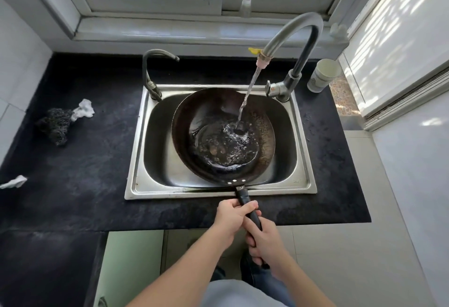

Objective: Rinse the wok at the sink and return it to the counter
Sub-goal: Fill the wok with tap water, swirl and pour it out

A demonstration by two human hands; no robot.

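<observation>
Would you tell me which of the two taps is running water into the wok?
The taller tap on the right, with the pink nozzle, pours into the wok; the shorter tap on the left is dry.

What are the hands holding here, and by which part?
Both hands grip the wok by its black handle: left hand in front, right hand behind it at the handle's end.

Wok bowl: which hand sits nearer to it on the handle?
Left. The left hand grips the handle nearer the wok bowl; the right hand grips the handle's far end, behind the left.
</observation>
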